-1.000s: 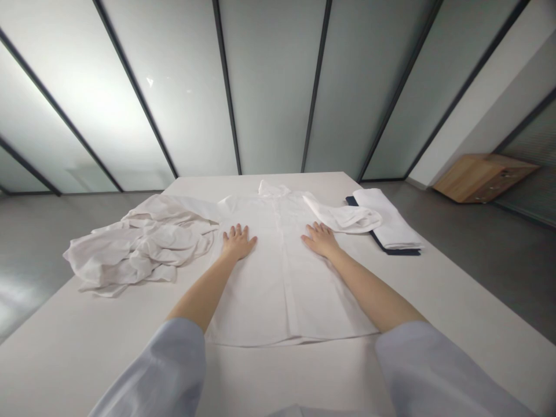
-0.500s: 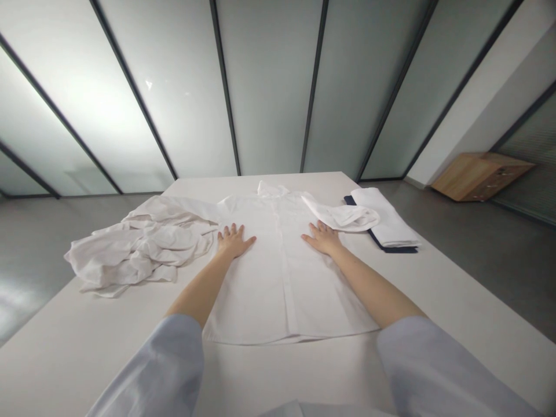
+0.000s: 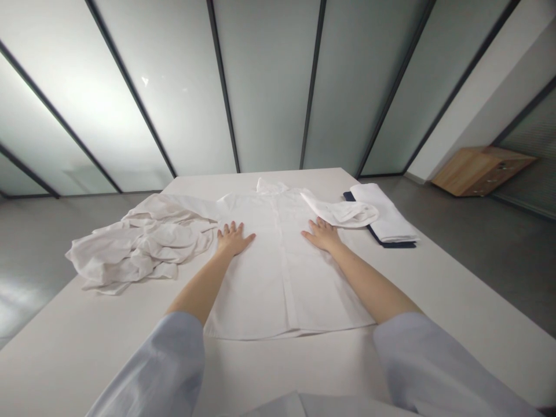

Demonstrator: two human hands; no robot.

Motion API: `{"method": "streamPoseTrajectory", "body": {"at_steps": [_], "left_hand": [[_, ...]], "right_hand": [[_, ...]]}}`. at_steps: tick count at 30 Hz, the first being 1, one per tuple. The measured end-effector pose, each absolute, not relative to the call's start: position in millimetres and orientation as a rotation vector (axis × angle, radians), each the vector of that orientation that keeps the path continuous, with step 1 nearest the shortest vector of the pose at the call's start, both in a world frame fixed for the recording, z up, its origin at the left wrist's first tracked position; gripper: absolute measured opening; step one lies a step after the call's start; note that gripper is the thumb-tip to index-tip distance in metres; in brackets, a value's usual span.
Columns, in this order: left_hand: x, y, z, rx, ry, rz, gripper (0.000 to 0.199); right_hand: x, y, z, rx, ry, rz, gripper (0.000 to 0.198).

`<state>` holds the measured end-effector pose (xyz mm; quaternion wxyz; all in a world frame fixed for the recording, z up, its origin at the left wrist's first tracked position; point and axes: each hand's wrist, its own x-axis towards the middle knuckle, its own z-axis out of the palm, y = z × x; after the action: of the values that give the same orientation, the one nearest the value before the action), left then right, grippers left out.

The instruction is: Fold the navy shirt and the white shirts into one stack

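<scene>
A white shirt (image 3: 269, 278) lies spread front side up, its collar at the far end and its hem toward me. My left hand (image 3: 233, 238) rests flat on the shirt's left side, fingers spread. On the opposite side my right hand (image 3: 322, 234) also lies flat with its fingers apart, just below the folded-over right sleeve (image 3: 345, 213). Neither hand grips the cloth. Close to my left hand is a crumpled heap of white cloth (image 3: 143, 246), which meets the shirt's left edge and hides where the left sleeve ends.
Folded white cloth (image 3: 384, 217) lies on a dark blue folded piece (image 3: 397, 245) at the right. All of this is on a white table (image 3: 452, 324). Beyond the table stand frosted glass panels (image 3: 269, 87); a wooden cabinet (image 3: 473, 171) is on the floor at right.
Both hands stay flat on the shirt in nearly the same spots. The view has shifted very slightly; the cloths look unmoved.
</scene>
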<state>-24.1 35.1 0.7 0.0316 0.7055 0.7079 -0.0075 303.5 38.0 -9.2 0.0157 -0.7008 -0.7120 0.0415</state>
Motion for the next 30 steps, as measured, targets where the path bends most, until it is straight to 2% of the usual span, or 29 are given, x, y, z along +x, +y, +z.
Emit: {"method": "streamPoseTrajectory", "body": {"at_steps": [7,11,14,18,21,25,30], "left_hand": [[-23.3,32.1,1.3,2.184,2.187,0.01,0.085],[-23.0,31.1,1.2,2.19,2.198,0.009,0.083],[-23.1,31.7,0.4,2.195,2.193,0.009,0.082],[-23.4,32.6,-0.3,2.186,2.19,0.019,0.082],[-23.3,32.4,0.1,2.182,2.178,0.031,0.082],[-23.1,31.2,1.2,2.18,2.17,0.051,0.081],[-22.5,30.0,2.6,2.179,2.159,0.059,0.081]], "right_hand": [[304.8,35.7,-12.2,-2.11,-2.174,0.076,0.063],[311.6,39.4,-20.7,-1.879,-2.078,0.097,0.04],[322.8,45.3,-22.9,-1.715,-1.785,0.122,0.022],[348.1,55.2,-22.1,-1.594,-1.238,-0.149,0.009],[368.9,62.1,-26.1,-1.568,-0.955,-0.214,0.011],[386.6,68.7,-34.3,-1.604,-0.802,-0.008,0.018],[388.8,73.1,-33.8,-1.692,-0.938,0.235,0.034]]}}
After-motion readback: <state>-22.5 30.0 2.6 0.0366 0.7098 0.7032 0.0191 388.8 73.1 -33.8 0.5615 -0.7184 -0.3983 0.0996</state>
